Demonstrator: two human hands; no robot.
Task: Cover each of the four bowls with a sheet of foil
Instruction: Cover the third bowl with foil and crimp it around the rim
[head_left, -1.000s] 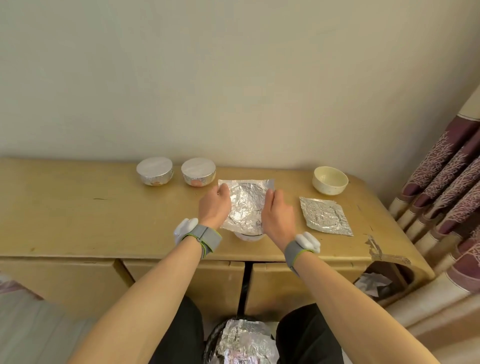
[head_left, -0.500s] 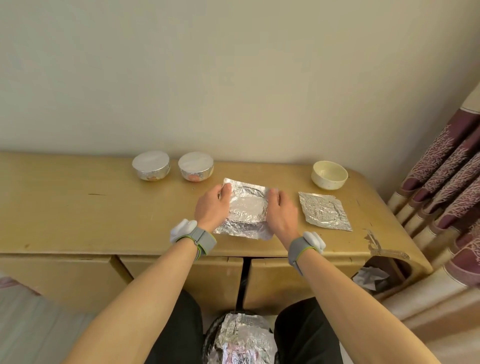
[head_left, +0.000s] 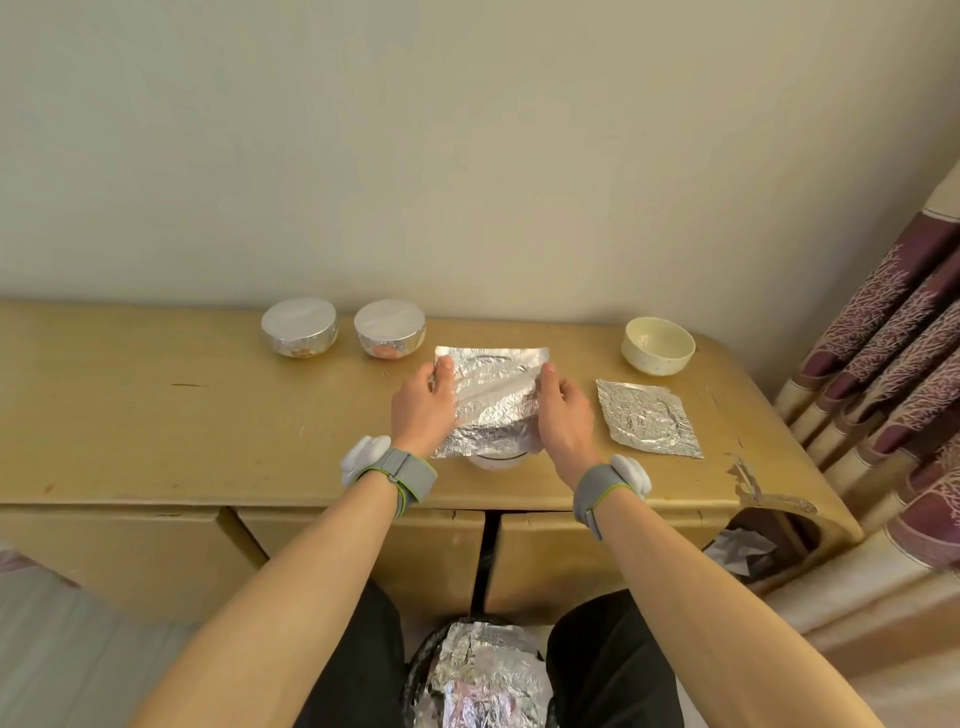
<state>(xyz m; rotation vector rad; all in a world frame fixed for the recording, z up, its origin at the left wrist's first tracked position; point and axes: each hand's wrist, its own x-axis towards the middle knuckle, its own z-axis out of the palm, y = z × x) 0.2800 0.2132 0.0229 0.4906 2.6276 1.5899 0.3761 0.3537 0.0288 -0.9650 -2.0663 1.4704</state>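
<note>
A crinkled foil sheet (head_left: 493, 397) lies over a white bowl (head_left: 497, 460) near the table's front edge; only the bowl's near rim shows under it. My left hand (head_left: 422, 410) grips the sheet's left side and my right hand (head_left: 563, 415) grips its right side. Two bowls wrapped in foil, one (head_left: 300, 326) on the left and another (head_left: 389, 327) beside it, stand at the back. An uncovered cream bowl (head_left: 658, 345) stands at the back right. A second flat foil sheet (head_left: 647, 418) lies in front of it.
The yellow wooden table (head_left: 182, 415) has a chipped front right corner (head_left: 753, 483). A bin with crumpled foil (head_left: 483, 675) sits on the floor between my legs. Patterned curtains (head_left: 893, 364) hang at the right. The wall runs behind the table.
Both hands have kept hold of the sheet's sides over the bowl. The foil has bent further down at the near edge, and the bowl's rim shows under it again.
</note>
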